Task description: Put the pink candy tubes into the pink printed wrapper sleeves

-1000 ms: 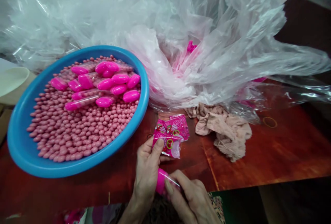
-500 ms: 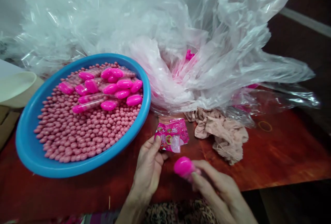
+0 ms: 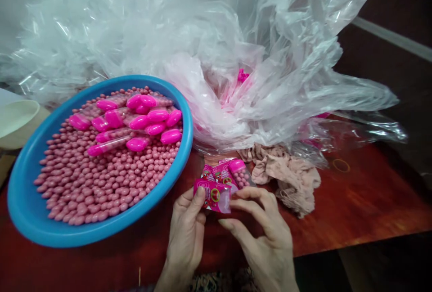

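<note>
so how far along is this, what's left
Done, it seems: capped tubes in the blue basin, another tube on the packets. In hand: one pink packet, held by the left hand; the right hand is open. Apparently left: loose balls in the basin.

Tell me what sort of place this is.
Probably a small, makeshift candy-packing spot: a blue basin heaped with pink balls and filled pink-capped containers, a big heap of clear plastic behind it, and a left hand holding a printed pink packet.
</note>
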`<state>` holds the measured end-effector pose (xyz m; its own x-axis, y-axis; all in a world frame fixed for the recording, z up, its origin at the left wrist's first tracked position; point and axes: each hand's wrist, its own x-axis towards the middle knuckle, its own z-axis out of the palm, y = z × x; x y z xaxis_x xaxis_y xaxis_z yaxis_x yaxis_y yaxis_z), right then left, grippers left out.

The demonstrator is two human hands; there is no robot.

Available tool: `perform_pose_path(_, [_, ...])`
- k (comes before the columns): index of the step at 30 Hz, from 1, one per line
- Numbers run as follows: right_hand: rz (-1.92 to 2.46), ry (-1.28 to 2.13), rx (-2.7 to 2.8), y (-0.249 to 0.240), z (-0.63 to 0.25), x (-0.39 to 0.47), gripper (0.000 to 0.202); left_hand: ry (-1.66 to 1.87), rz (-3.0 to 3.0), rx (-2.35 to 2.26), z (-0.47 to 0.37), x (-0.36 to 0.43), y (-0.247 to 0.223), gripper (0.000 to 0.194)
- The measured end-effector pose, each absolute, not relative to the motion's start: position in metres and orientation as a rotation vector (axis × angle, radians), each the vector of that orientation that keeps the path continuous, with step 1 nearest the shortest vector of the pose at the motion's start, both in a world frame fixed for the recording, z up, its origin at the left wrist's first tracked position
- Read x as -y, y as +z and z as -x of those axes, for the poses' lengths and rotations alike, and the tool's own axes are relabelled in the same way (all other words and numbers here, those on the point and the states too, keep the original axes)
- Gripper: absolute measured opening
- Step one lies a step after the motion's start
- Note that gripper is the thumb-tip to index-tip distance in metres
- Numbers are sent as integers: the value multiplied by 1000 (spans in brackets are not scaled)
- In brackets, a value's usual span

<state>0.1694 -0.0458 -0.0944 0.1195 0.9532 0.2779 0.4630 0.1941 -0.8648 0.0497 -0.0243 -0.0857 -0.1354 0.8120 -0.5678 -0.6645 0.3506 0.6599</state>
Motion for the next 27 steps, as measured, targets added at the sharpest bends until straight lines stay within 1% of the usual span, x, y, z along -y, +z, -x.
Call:
perform_pose_path(2, [1413, 742, 1406, -96, -165, 46, 13, 1265, -235, -1120, -50, 26, -85, 11])
perform_pose_path(4, [1425, 853, 1326, -96, -162, 46, 7, 1240, -310, -1113, -51, 27, -85, 12])
perform_pose_path(6, [1437, 920, 1284, -96, -160, 47, 11, 1219, -366, -1117, -51, 27, -85, 13])
perform_pose_path(8, [1448, 840, 1305, -97, -157, 49, 16, 1223, -353, -1141, -52, 26, -87, 11])
perform_pose_path(11, [1449, 593, 1406, -98, -154, 55, 14, 1236, -221, -1158, -53, 25, -89, 10])
perform_pose_path(13, [1431, 533, 1435, -100, -153, 60, 15, 1224, -145, -1155, -54, 24, -90, 11])
perform_pose_path(18, [1358, 538, 1339, -105, -158, 69, 27, 1163, -96, -1093, -56, 24, -89, 15])
perform_pose_path(20, [1331, 528, 1343, -106, -161, 70, 27, 1128, -131, -1059, -56, 24, -88, 17])
perform_pose_path(22, [1316, 572, 1363, -105, -165, 70, 22, 1108, -158, -1033, -55, 24, -88, 18])
perform_pose_path(24, [1337, 632, 1316, -103, -169, 68, 17, 1135, -152, -1049, -53, 23, -89, 16])
perform_pose_path(27, [1452, 672, 1174, -97, -172, 62, 16, 1211, -137, -1126, -51, 22, -90, 14])
